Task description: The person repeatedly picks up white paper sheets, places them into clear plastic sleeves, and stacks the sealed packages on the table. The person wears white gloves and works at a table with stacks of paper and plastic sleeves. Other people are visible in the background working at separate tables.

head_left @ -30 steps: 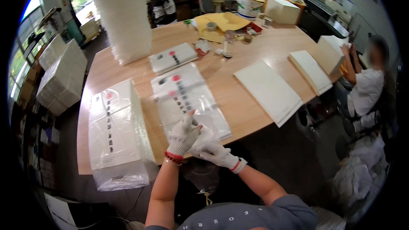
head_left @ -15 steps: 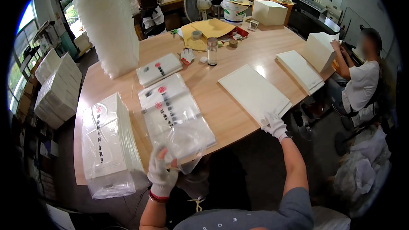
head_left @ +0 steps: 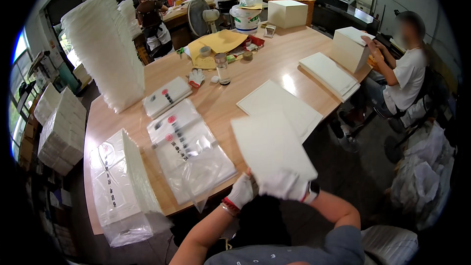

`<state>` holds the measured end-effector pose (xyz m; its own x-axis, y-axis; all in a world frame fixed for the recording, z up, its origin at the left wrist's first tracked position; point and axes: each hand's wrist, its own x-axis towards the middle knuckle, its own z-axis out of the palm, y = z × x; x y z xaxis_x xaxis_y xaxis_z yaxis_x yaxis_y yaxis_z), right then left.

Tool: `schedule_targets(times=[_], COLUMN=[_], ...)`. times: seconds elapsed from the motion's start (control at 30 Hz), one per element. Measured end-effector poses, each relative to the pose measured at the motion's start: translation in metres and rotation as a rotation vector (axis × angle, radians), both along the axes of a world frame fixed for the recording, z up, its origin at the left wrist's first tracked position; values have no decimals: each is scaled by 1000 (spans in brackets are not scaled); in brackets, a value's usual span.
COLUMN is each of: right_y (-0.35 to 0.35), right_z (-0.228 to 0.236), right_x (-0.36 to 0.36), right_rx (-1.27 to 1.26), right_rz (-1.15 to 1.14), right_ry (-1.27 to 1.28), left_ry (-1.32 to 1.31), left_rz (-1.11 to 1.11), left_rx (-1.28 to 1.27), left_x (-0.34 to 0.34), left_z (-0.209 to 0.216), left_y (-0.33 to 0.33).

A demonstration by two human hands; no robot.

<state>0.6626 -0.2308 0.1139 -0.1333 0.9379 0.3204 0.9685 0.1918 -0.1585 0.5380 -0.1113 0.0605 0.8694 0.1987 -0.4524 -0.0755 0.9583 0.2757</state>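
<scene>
A white rectangular batch of paper [head_left: 272,145] is tilted up in front of me at the table's near edge; its thickness is blurred. My right hand [head_left: 287,185], in a white knit glove, grips its lower edge, with its fingers smeared by motion. At the paper's lower left corner my left hand [head_left: 241,192], gloved too, has its fingers closed on the edge. Behind lies a flat white paper stack [head_left: 279,103], partly covered by the held paper. To the left of my hands rest clear printed plastic bags [head_left: 189,147], their open ends hanging over the table edge.
A bagged paper stack [head_left: 110,181] stands at the left, with a tall white stack [head_left: 105,54] behind it. A glass bottle [head_left: 222,71] and a spare glove [head_left: 196,77] are mid-table. At the right, a seated person [head_left: 405,68] touches a white block [head_left: 351,51].
My right hand has lifted paper off the flat stack and brought it left toward me. My left hand has left the plastic bag and moved right to the paper's corner.
</scene>
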Motion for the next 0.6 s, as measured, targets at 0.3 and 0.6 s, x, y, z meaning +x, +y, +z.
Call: schedule_targets(times=[0.3, 0.6], right_y=[-51, 19], right_z=[-120, -124], right_x=[10, -93], right_rx=[-3, 266], right_rz=[-737, -475], right_ry=[2124, 1859], left_ry=[770, 471], left_rz=[-676, -280], left_rx=[1509, 2135], left_x=[-66, -95], left_z=[34, 25], left_y=[4, -23])
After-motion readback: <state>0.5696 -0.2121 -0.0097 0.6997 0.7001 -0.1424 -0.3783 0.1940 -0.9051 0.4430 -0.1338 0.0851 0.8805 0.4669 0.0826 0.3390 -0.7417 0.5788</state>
